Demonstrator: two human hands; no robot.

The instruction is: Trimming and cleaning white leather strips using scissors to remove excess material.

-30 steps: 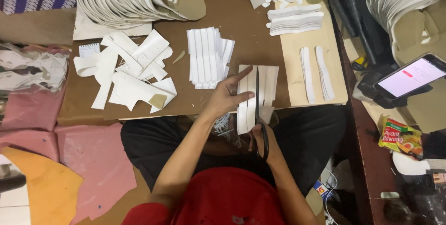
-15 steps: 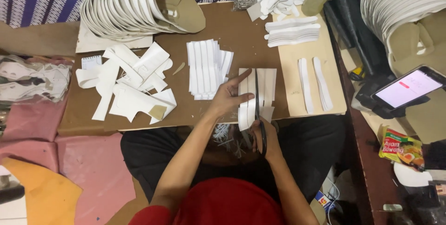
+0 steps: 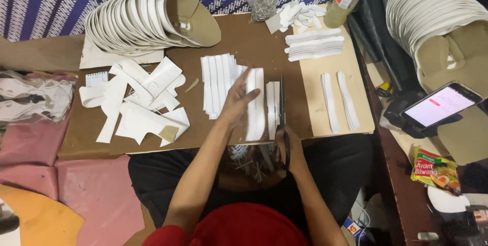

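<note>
1. The white strip sheet (image 3: 255,106) I work on is a long, flat, pale piece, already slit into narrow bands lying side by side; it lies on the brown cardboard board (image 3: 244,42), at its near edge, with its lower end over my lap.
2. My left hand (image 3: 236,104) lies flat on the sheet, fingers spread and pressing it down, the forefinger pointing up along its left edge.
3. My right hand (image 3: 287,147) sits just below the board's near edge, fingers curled through the handles of the black scissors (image 3: 282,119); the blades point away from me, along the sheet's right side, beside a narrower white band.
4. Just left of the sheet lies a stack of cut white strips (image 3: 217,86).
5. Further left of the sheet, loose white offcuts (image 3: 137,101) lie scattered.
6. Right of the sheet, a tan card (image 3: 315,109) carries two curved white strips (image 3: 339,101).
7. Beyond the sheet, at the far left of the board, fanned white-and-tan soles (image 3: 147,20) lean in a row.
8. Far right of the sheet, a phone (image 3: 441,104) shows a lit screen.
</note>
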